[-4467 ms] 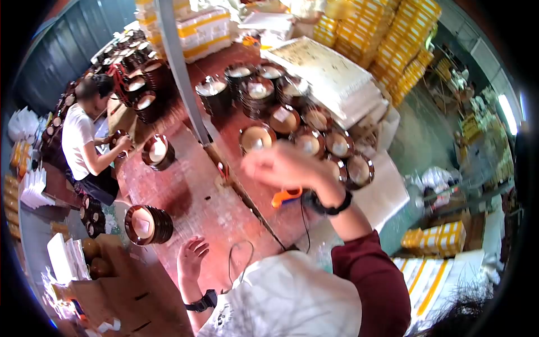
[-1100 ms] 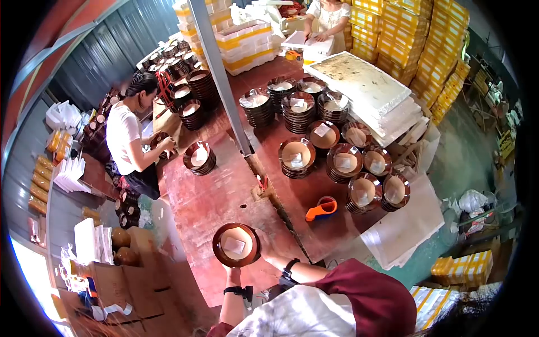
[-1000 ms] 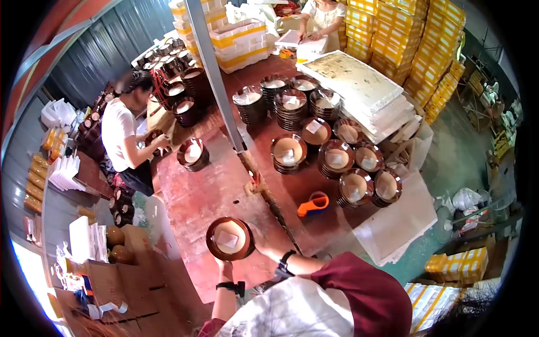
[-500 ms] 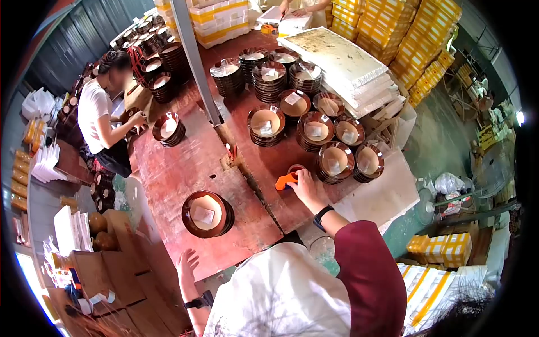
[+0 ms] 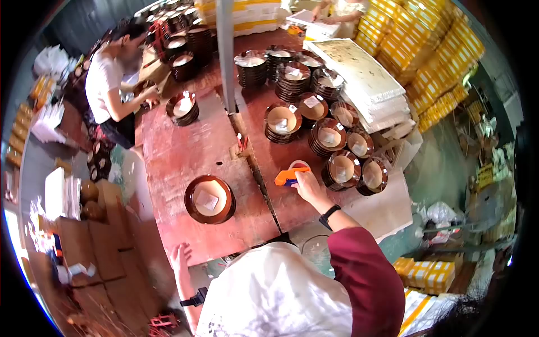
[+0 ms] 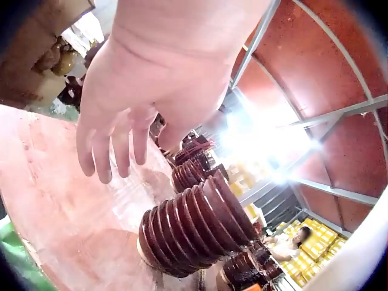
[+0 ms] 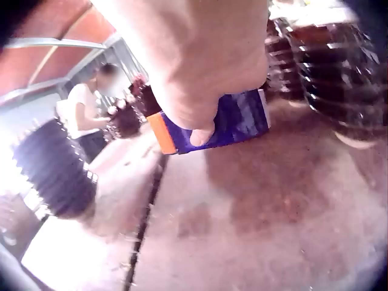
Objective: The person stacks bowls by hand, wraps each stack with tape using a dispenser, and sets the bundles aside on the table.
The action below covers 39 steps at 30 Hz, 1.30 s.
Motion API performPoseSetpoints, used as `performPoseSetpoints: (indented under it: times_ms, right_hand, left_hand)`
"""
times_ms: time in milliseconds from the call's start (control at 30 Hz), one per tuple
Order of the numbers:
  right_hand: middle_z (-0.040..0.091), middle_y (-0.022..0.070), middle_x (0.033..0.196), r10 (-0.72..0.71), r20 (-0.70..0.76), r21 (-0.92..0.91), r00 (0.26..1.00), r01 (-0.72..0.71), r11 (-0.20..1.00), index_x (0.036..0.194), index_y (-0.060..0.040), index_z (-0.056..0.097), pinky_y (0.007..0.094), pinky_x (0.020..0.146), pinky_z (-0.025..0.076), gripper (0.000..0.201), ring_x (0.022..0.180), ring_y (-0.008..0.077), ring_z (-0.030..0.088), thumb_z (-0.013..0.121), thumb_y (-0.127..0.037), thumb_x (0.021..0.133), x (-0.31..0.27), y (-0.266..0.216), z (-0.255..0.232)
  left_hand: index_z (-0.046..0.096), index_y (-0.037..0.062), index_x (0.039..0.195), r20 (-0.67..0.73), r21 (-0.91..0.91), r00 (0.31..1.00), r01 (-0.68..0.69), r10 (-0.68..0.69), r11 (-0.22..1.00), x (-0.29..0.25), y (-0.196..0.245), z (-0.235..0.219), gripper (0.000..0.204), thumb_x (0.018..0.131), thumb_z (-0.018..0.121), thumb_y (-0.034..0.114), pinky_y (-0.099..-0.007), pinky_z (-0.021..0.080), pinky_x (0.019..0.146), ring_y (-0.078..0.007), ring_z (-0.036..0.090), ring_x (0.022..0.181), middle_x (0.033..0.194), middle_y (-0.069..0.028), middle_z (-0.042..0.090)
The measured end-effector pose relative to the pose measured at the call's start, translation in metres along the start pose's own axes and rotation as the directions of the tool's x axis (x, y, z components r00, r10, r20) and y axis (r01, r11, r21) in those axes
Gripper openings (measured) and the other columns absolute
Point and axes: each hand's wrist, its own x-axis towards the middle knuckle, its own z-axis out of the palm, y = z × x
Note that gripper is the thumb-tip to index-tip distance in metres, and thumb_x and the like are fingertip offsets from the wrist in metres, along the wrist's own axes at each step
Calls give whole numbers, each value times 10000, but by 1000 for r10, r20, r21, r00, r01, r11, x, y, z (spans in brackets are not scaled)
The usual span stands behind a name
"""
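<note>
My right hand (image 5: 310, 189) grips an orange and blue tape dispenser (image 5: 292, 176) over the red table, right of the gap between the boards. In the right wrist view the fingers (image 7: 202, 134) curl against the blue side of the dispenser (image 7: 242, 118). My left hand (image 5: 181, 259), fingers relaxed and apart, holds nothing by the table's front edge. A stack of dark brown bowls (image 5: 209, 199), with a white slip in the top one, stands beyond it. The left wrist view shows the left hand (image 6: 151, 85) above the table, near the stack's ribbed side (image 6: 197, 224).
More bowl stacks (image 5: 282, 120) stand on the right half of the table, beside white foam sheets (image 5: 359, 84). A grey post (image 5: 225, 56) rises at the table's middle. Another person (image 5: 106, 90) works at the far left near a small bowl stack (image 5: 183, 109).
Both hands held the bowl stack's sides a second ago; it now stands on the table untouched. The right hand has moved to the dispenser and grips it; the left has drawn back.
</note>
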Motion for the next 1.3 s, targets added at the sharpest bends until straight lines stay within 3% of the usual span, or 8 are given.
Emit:
performPoseSetpoints:
  times_ms: [133,333,500,667,767,867,1100,1300]
  right_hand:
    - [686,183,928,-274,138,86,952,264,961,1045,-13,576,458,878,493,323,911,369,644,774,-119,812,57,-92,-96]
    - [642,102,836,-676,189,-20,712,691,723,1022,-31,591,383,890,496,208,877,281,633,637,-67,823,116,-221,-191]
    - [608,106,814,-741,255,78,622,750,657,1021,-29,592,386,875,491,232,860,286,627,630,-53,794,134,-276,-202]
    - [617,112,823,-762,263,164,592,750,640,1059,-23,598,400,872,484,355,850,303,628,710,-38,722,134,-291,-193]
    - [625,113,830,-744,289,245,603,705,666,1064,-18,597,406,872,483,390,846,308,630,778,-73,723,131,-296,-190]
    - [641,131,885,-736,310,342,602,652,677,1081,-11,616,425,884,489,499,884,331,639,856,-74,647,126,-294,-179]
    - [654,145,883,-698,340,352,631,602,716,1060,-18,607,432,859,493,470,882,351,650,871,-173,702,129,-285,-178]
    - [657,180,936,-631,357,419,689,485,767,1057,-13,613,464,803,502,462,899,405,626,873,-234,746,128,-280,-175]
  left_hand:
    - [689,-29,1085,-27,-122,956,-294,293,948,-21,33,5,201,1019,601,139,-286,550,856,-157,689,951,1067,-105,725]
    - [638,-40,1201,167,-291,763,-567,625,770,-61,137,37,213,1011,588,43,-318,514,992,-179,664,1090,1144,-108,704]
    - [542,9,1365,506,-309,469,-685,724,659,-87,183,58,384,1018,628,149,-356,462,1056,-202,576,1252,1319,-98,621]
    - [560,7,1304,490,-363,401,-713,774,600,-93,181,58,331,1027,630,174,-341,492,1000,-204,615,1164,1215,-103,634]
    - [589,10,1250,409,-328,504,-697,761,638,-95,169,65,283,1002,663,125,-313,522,933,-170,650,1055,1105,-86,664]
    - [605,6,1195,381,-388,552,-634,742,670,-91,169,72,254,972,697,83,-286,531,882,-126,648,973,1022,-61,673]
    - [591,28,1075,450,-590,620,-334,643,735,-83,158,80,145,975,694,51,-251,504,828,-76,622,915,986,-4,653]
    - [628,39,1043,258,-631,641,-455,723,629,-91,165,94,116,955,698,9,-253,543,852,-96,640,988,1087,-8,606]
